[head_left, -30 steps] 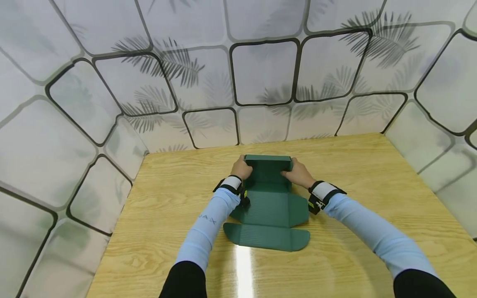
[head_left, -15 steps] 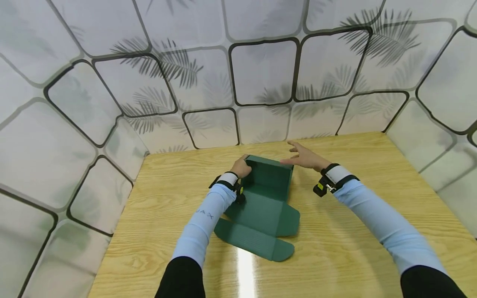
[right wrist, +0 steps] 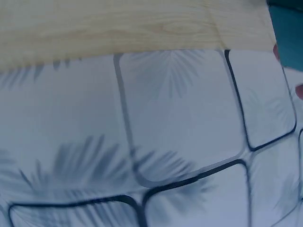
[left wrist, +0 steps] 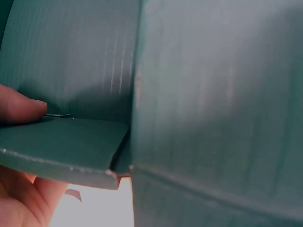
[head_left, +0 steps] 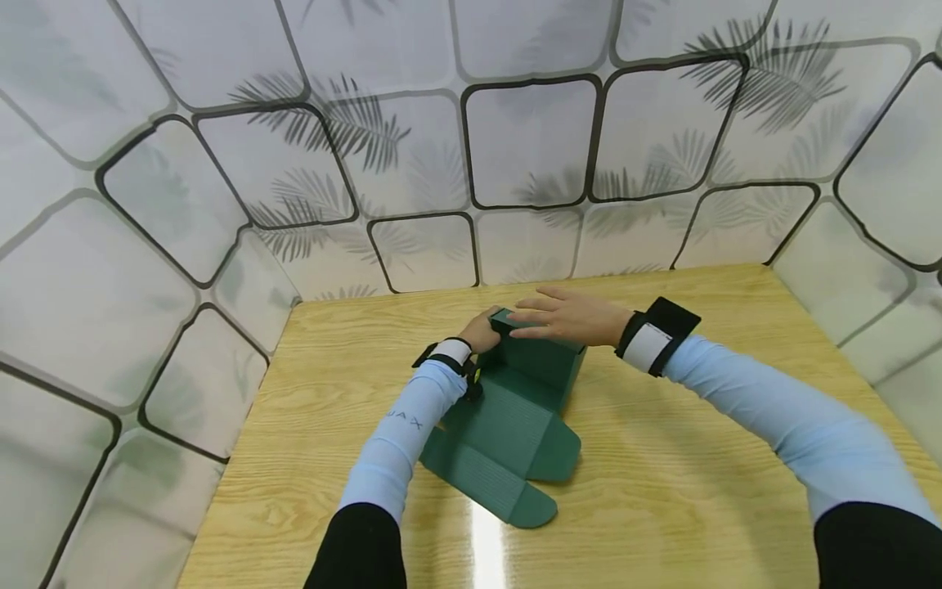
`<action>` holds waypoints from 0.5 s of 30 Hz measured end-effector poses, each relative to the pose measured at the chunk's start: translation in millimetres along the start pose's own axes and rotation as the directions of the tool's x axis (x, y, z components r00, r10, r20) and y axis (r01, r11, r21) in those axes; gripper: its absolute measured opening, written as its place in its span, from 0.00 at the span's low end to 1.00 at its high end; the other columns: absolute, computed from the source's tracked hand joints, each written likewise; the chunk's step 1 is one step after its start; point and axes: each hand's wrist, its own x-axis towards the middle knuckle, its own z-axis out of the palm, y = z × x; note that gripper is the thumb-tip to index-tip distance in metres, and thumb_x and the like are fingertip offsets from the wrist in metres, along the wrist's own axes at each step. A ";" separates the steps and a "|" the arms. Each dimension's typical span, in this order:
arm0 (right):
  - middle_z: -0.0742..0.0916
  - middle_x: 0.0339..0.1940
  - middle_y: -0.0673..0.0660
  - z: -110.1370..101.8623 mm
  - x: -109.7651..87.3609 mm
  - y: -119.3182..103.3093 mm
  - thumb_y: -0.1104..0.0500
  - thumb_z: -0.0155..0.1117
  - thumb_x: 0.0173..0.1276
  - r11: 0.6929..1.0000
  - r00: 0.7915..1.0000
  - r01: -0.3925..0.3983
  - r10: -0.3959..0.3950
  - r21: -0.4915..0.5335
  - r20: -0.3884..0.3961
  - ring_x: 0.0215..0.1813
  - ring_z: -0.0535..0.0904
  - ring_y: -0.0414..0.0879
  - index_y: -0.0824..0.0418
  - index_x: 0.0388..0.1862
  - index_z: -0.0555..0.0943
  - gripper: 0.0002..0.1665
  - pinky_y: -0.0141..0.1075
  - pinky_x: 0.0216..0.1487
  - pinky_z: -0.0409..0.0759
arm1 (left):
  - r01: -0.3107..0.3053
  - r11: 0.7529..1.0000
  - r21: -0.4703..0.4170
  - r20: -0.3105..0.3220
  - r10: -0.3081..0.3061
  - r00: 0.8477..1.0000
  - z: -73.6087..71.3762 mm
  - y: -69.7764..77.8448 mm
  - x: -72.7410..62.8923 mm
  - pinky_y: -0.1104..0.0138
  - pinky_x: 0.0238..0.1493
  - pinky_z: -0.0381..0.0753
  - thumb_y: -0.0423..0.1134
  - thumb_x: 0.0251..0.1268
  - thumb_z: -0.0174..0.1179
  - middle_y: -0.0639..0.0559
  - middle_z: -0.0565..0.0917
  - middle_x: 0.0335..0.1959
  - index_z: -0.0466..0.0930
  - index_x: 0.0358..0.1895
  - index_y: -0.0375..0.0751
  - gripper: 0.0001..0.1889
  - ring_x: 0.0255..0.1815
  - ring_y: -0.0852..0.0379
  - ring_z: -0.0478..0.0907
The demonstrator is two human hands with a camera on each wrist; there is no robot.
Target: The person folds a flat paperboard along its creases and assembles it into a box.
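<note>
A green cardboard mailer box (head_left: pixel 504 413), partly folded, lies turned at an angle on the table, its back wall raised and its lid with rounded flaps spread toward me. My left hand (head_left: pixel 481 331) grips the box's back left side. In the left wrist view the thumb (left wrist: pixel 21 106) presses inside a folded side panel (left wrist: pixel 66 142), with fingers beneath it. My right hand (head_left: pixel 567 316) hovers over the top of the raised back wall, fingers straight and spread, palm down. The right wrist view catches only a green corner of the box (right wrist: pixel 289 35) and bits of fingertip.
The box stands on a light wood-grain table (head_left: pixel 684 425). A patterned fabric backdrop (head_left: pixel 530 147) with leaf prints rises close behind the table's far edge and along both sides. A bright light reflection (head_left: pixel 486 540) shows at the front.
My right hand has let go of the box's right side, lifted and moved left over the back wall. The box has turned, its front swinging left, while my left hand keeps its grip.
</note>
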 end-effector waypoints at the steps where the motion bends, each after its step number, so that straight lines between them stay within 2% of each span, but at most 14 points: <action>1: 0.72 0.72 0.51 -2.1 3.2 0.3 0.57 0.71 0.60 0.998 0.998 0.041 -0.038 -0.050 0.053 0.73 0.66 0.49 0.46 0.70 0.70 0.39 0.48 0.72 0.63 | -0.009 1.000 0.005 -0.001 0.009 1.000 1.2 -1.6 1.9 0.60 0.48 0.77 0.27 0.54 0.51 0.49 0.79 0.56 0.69 0.62 0.49 0.28 0.53 0.53 0.77; 2: 0.71 0.73 0.49 -3.9 6.6 0.4 0.55 0.71 0.60 0.993 0.992 0.080 -0.070 -0.088 0.105 0.74 0.64 0.48 0.45 0.69 0.71 0.37 0.48 0.73 0.61 | -0.034 0.999 0.014 -0.016 0.034 0.999 2.8 -4.1 4.2 0.61 0.45 0.76 0.27 0.51 0.50 0.48 0.80 0.53 0.70 0.58 0.48 0.27 0.49 0.53 0.78; 3: 0.71 0.73 0.47 -5.7 10.2 0.5 0.53 0.70 0.60 0.985 0.983 0.120 -0.101 -0.122 0.152 0.75 0.63 0.47 0.44 0.68 0.73 0.35 0.47 0.74 0.60 | -0.032 0.999 0.011 -0.008 0.032 0.999 3.2 -4.8 5.1 0.62 0.45 0.76 0.27 0.52 0.51 0.50 0.80 0.52 0.70 0.58 0.49 0.27 0.49 0.54 0.78; 4: 0.70 0.73 0.46 -6.8 13.7 0.5 0.52 0.69 0.60 0.977 0.973 0.155 -0.125 -0.149 0.194 0.75 0.62 0.45 0.43 0.65 0.75 0.32 0.47 0.74 0.59 | -0.017 1.000 0.012 0.015 0.017 1.000 2.5 -2.6 5.1 0.61 0.48 0.76 0.29 0.58 0.51 0.50 0.80 0.54 0.70 0.60 0.49 0.24 0.51 0.54 0.78; 5: 0.71 0.73 0.45 -8.0 17.2 -0.1 0.51 0.69 0.60 0.967 0.962 0.189 -0.147 -0.171 0.230 0.76 0.60 0.44 0.43 0.62 0.78 0.29 0.47 0.75 0.58 | -0.021 1.000 0.020 0.015 0.021 1.000 2.7 -2.3 5.6 0.62 0.48 0.76 0.30 0.60 0.52 0.50 0.80 0.53 0.70 0.60 0.48 0.23 0.50 0.55 0.78; 6: 0.71 0.72 0.44 -9.0 20.7 -1.0 0.51 0.69 0.60 0.956 0.950 0.223 -0.169 -0.191 0.261 0.76 0.59 0.43 0.43 0.59 0.80 0.26 0.47 0.75 0.57 | -0.056 0.998 0.021 0.001 0.056 0.998 3.4 -4.0 6.2 0.63 0.44 0.76 0.30 0.58 0.51 0.50 0.80 0.50 0.71 0.57 0.48 0.21 0.46 0.55 0.77; 7: 0.73 0.71 0.43 -9.7 23.8 -2.4 0.52 0.69 0.60 0.945 0.939 0.255 -0.191 -0.206 0.286 0.76 0.59 0.43 0.43 0.56 0.82 0.23 0.46 0.75 0.57 | -0.081 0.997 0.019 0.005 0.081 0.997 3.2 -3.6 5.9 0.64 0.43 0.76 0.32 0.61 0.52 0.50 0.80 0.50 0.72 0.56 0.47 0.19 0.45 0.55 0.77; 10: 0.79 0.65 0.42 -10.5 30.4 -7.3 0.54 0.69 0.60 0.913 0.913 0.325 -0.235 -0.246 0.333 0.76 0.60 0.41 0.44 0.46 0.86 0.14 0.46 0.75 0.57 | -0.045 0.999 -0.023 0.083 0.047 0.995 -2.6 10.6 -0.5 0.64 0.51 0.76 0.36 0.69 0.52 0.51 0.79 0.55 0.70 0.61 0.47 0.18 0.52 0.56 0.77; 11: 0.81 0.62 0.42 -10.8 31.8 -9.0 0.54 0.69 0.61 0.900 0.907 0.343 -0.244 -0.268 0.344 0.75 0.61 0.41 0.44 0.44 0.87 0.12 0.47 0.75 0.57 | -0.070 0.997 -0.041 0.081 0.074 0.994 -2.5 10.0 -1.0 0.65 0.49 0.76 0.33 0.66 0.52 0.51 0.79 0.55 0.71 0.60 0.48 0.20 0.50 0.57 0.77; 12: 0.82 0.59 0.41 -11.0 32.6 -10.6 0.54 0.69 0.61 0.888 0.902 0.358 -0.248 -0.289 0.354 0.74 0.63 0.41 0.43 0.42 0.87 0.11 0.47 0.75 0.56 | -0.040 0.998 -0.054 0.113 0.046 0.993 -3.7 13.4 -0.3 0.65 0.52 0.76 0.32 0.67 0.52 0.52 0.78 0.59 0.69 0.64 0.49 0.23 0.53 0.57 0.76; 14: 0.85 0.54 0.41 -11.4 32.8 -13.1 0.54 0.69 0.61 0.869 0.896 0.373 -0.246 -0.325 0.370 0.72 0.67 0.40 0.43 0.39 0.88 0.08 0.48 0.76 0.54 | -0.025 0.999 -0.035 0.147 0.030 0.989 0.7 5.6 9.2 0.65 0.56 0.74 0.31 0.66 0.50 0.53 0.75 0.63 0.66 0.68 0.51 0.27 0.56 0.58 0.74; 15: 0.87 0.50 0.41 -11.9 32.7 -14.2 0.53 0.69 0.61 0.865 0.895 0.375 -0.244 -0.334 0.375 0.70 0.69 0.40 0.42 0.38 0.88 0.07 0.48 0.76 0.54 | -0.049 0.999 -0.024 0.152 0.052 0.987 6.7 -7.5 20.1 0.66 0.56 0.74 0.30 0.64 0.51 0.55 0.75 0.63 0.66 0.68 0.53 0.29 0.56 0.59 0.74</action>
